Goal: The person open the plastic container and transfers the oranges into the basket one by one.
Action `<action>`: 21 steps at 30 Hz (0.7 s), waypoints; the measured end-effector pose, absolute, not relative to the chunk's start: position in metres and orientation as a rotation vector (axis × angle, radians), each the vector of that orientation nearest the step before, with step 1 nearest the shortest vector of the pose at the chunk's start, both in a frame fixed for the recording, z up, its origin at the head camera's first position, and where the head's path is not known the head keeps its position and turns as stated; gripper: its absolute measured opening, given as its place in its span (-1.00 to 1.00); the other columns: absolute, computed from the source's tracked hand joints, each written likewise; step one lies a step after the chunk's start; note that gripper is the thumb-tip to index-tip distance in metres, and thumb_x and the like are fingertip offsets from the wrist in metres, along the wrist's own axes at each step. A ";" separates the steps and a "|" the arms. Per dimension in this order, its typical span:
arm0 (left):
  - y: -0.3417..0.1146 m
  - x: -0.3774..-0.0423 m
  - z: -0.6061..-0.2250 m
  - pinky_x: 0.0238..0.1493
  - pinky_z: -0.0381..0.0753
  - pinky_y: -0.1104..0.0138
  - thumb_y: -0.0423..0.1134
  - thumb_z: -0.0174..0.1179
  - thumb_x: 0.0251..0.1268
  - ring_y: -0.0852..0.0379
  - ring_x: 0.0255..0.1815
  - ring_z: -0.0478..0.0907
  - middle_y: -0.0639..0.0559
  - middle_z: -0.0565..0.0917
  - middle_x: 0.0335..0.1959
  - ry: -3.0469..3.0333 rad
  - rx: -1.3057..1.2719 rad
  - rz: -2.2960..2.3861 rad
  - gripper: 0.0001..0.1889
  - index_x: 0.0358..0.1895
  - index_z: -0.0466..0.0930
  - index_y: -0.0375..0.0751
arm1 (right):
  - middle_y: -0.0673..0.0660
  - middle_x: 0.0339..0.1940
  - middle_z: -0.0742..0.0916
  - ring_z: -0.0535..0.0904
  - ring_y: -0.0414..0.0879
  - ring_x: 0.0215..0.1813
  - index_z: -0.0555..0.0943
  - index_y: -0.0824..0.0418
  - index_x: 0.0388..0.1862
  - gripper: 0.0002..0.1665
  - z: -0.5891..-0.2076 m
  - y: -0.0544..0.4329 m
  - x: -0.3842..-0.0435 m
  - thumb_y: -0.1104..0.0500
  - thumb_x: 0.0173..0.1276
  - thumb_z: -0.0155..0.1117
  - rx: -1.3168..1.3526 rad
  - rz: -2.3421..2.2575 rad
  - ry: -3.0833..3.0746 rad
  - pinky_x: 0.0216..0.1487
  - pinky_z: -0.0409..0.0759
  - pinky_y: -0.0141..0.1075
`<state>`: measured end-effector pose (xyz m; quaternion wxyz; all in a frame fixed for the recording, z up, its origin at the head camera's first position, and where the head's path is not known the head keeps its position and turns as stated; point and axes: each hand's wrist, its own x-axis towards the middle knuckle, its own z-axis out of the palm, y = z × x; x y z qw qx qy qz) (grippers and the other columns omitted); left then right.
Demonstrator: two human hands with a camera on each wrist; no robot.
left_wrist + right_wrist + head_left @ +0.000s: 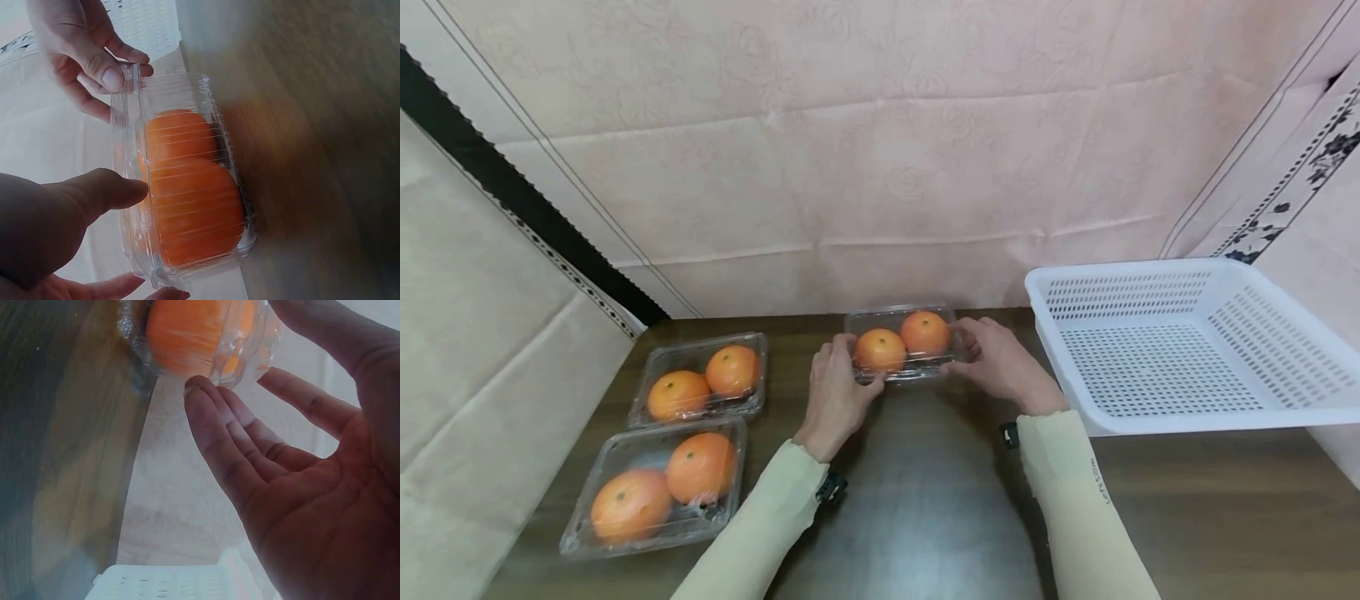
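Note:
A clear plastic clamshell box (889, 318) with two oranges (880, 350) inside is at the table's far edge, between both hands. My left hand (838, 398) grips its left end, thumb along the near side and fingers round the far corner. At the opposite end, my right hand (1006, 362) holds the box between thumb and fingers. The left wrist view shows the right thumb (112, 79) on the box's rim and the lid (178, 81) over the fruit. In the right wrist view, the right fingertips (199, 387) meet the box's corner.
Two more clear boxes, a far one (700, 343) and a near one (587, 500), each with two oranges, lie on the left of the brown table (925, 517). A white perforated basket (1195, 425) stands at the right. Pale cloth (865, 167) hangs behind the table.

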<state>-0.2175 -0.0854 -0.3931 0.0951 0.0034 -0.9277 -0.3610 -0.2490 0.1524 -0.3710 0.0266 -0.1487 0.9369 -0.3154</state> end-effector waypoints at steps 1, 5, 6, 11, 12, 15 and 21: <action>-0.085 -0.218 -0.393 0.26 0.63 0.02 -0.19 0.52 0.15 -0.17 0.21 0.45 -0.24 0.56 0.14 -2.750 0.006 -1.062 -0.29 0.33 0.39 -0.30 | 0.27 0.06 0.62 0.57 0.14 0.06 0.48 0.23 0.39 -0.24 -0.370 0.153 -0.249 0.07 0.26 0.55 -0.461 -0.966 2.894 0.11 0.69 0.02; -0.083 -0.217 -0.393 0.23 0.61 0.03 -0.19 0.52 0.16 -0.20 0.19 0.48 -0.26 0.59 0.10 -2.735 -0.024 -1.033 -0.30 0.31 0.41 -0.35 | 0.27 0.04 0.59 0.58 0.15 0.06 0.47 0.25 0.40 -0.22 -0.369 0.156 -0.250 0.05 0.27 0.54 -0.464 -0.942 2.892 0.07 0.68 -0.02; -0.083 -0.217 -0.393 0.23 0.61 0.03 -0.19 0.52 0.16 -0.20 0.19 0.48 -0.27 0.59 0.09 -2.734 -0.031 -1.028 -0.30 0.31 0.41 -0.37 | 0.27 0.04 0.58 0.58 0.14 0.06 0.47 0.25 0.40 -0.22 -0.369 0.156 -0.251 0.05 0.27 0.54 -0.461 -0.936 2.890 0.07 0.68 -0.03; -0.081 -0.218 -0.392 0.27 0.61 0.02 -0.17 0.52 0.16 -0.21 0.20 0.49 -0.29 0.59 0.12 -2.742 -0.049 -1.012 -0.28 0.32 0.41 -0.39 | 0.30 0.07 0.57 0.57 0.14 0.09 0.48 0.27 0.38 -0.23 -0.366 0.158 -0.251 0.07 0.25 0.55 -0.460 -0.935 2.890 0.12 0.65 0.01; -0.081 -0.218 -0.392 0.28 0.61 0.01 -0.17 0.52 0.16 -0.22 0.20 0.49 -0.29 0.59 0.13 -2.747 -0.050 -1.003 -0.28 0.33 0.41 -0.39 | 0.30 0.08 0.57 0.56 0.14 0.10 0.49 0.27 0.37 -0.23 -0.366 0.158 -0.252 0.08 0.24 0.55 -0.457 -0.932 2.892 0.13 0.64 0.02; -0.080 -0.218 -0.391 0.28 0.59 -0.01 -0.16 0.53 0.15 -0.23 0.19 0.50 -0.30 0.60 0.12 -2.756 -0.055 -0.981 -0.27 0.33 0.42 -0.40 | 0.34 0.11 0.57 0.54 0.16 0.12 0.49 0.31 0.36 -0.24 -0.365 0.157 -0.252 0.12 0.24 0.54 -0.463 -0.926 2.904 0.18 0.64 0.06; -0.076 -0.219 -0.386 0.28 0.57 -0.04 -0.18 0.55 0.12 -0.23 0.16 0.46 -0.31 0.58 0.12 -2.795 -0.029 -0.978 -0.23 0.36 0.39 -0.40 | 0.33 0.18 0.60 0.58 0.19 0.20 0.47 0.29 0.38 -0.22 -0.366 0.159 -0.254 0.14 0.22 0.55 -0.428 -0.927 2.886 0.25 0.65 0.11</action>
